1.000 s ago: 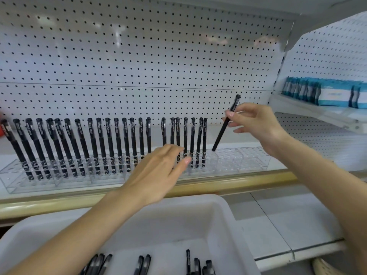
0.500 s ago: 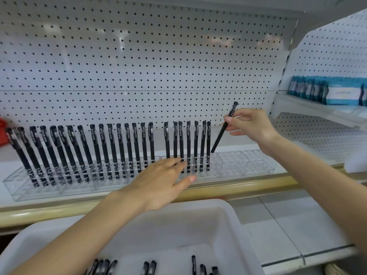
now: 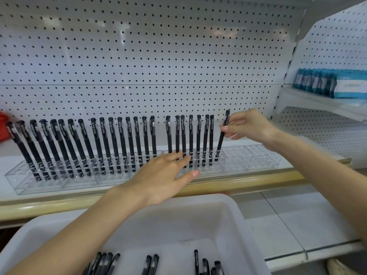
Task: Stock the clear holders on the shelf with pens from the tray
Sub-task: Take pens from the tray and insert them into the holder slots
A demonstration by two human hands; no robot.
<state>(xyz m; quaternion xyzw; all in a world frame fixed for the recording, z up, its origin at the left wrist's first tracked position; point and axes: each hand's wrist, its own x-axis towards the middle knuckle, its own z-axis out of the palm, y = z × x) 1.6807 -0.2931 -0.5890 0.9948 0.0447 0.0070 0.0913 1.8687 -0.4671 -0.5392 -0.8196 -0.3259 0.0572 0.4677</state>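
A row of clear holders [image 3: 256,158] runs along the shelf, with several black pens [image 3: 123,143] standing upright in them. My right hand [image 3: 248,126] pinches one black pen [image 3: 222,135] near its cap, and its tip sits in a holder hole just right of the standing row. My left hand [image 3: 164,179] lies flat with fingers spread, resting against the front of the holders below the pens. A white tray [image 3: 228,221] in the foreground holds several loose black pens [image 3: 151,263] at its bottom.
A white pegboard [image 3: 149,56] backs the shelf. The shelf has a tan front edge [image 3: 238,183]. Blue-and-white packs [image 3: 333,84] sit on a side shelf at right. A red object [image 3: 3,126] shows at the far left. The rightmost holder cells stand bare.
My right hand has lowered the tilted pen and turned it more upright, so its tip now sits in a holder hole. My left hand stays on the holder front.
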